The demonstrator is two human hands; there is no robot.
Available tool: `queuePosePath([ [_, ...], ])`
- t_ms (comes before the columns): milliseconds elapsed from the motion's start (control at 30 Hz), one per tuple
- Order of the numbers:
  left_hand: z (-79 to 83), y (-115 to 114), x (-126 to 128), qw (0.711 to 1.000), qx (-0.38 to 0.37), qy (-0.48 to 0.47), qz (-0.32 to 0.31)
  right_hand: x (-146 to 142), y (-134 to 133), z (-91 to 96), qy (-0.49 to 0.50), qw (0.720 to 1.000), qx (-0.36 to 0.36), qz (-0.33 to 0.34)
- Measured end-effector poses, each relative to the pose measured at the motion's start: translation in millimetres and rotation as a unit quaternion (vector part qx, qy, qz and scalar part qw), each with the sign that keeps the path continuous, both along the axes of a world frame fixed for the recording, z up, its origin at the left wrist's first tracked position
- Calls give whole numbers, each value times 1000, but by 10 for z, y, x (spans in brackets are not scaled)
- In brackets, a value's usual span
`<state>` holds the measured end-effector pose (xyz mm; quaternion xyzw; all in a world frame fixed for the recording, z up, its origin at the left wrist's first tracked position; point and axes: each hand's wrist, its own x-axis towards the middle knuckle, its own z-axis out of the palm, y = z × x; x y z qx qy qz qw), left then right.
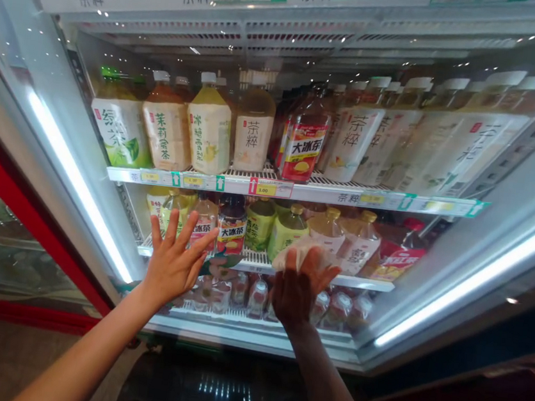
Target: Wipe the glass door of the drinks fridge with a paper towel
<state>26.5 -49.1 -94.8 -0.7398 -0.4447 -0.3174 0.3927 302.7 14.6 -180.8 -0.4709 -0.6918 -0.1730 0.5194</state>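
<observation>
Left hand (174,266) open, fingers spread, flat on glass door (131,211) of drinks cooler. Right hand (297,289) open, fingers spread over crumpled white cloth (293,253), pressing it on glass. Behind glass, bottled teas (244,220) on wire shelf (260,265) level with both hands; red-labelled iced-tea bottle (305,139) on shelf above.

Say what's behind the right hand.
Small pink-labelled bottles on the lowest shelf show either side of the right hand; whatever stands directly behind it is hidden.
</observation>
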Motion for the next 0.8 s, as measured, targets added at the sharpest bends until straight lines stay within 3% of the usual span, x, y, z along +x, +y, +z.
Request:
queuePosePath([
  [100, 57, -26, -213, 1000, 2, -3, 11, -28, 10, 414, 1, 995, 94, -31],
  [200, 119, -82, -420, 1000, 9, -11, 22, -137, 27, 820, 43, 991, 103, -76],
  [300, 207, -145, -605, 999, 20, -21, 30, -455, 1, 971, -107, 988, 115, -8],
  [400, 334, -182, -771, 998, 35, -27, 40, -753, 0, 1229, -286, 942, 149, 93],
  [467, 428, -181, -873, 997, 43, -36, 50, -880, 28, 1618, -295, 938, 154, 97],
  [533, 506, -171, -964, 996, 45, -53, 59, -998, 52, 2027, -243, 956, 149, 73],
  [600, 549, -178, -1043, 994, 41, -75, 65, -1143, 49, 2228, -239, 954, 161, 87],
  [667, 561, -222, -1122, 992, 34, -97, 71, -1304, 27, 2163, -329, 912, 181, 165],
  [767, 563, -350, -1264, 991, 27, -105, 84, -1517, 43, 1999, -495, 792, 196, 299],
  [800, 572, -396, -1316, 991, 28, -98, 88, -1574, 67, 2047, -515, 773, 197, 312],
])
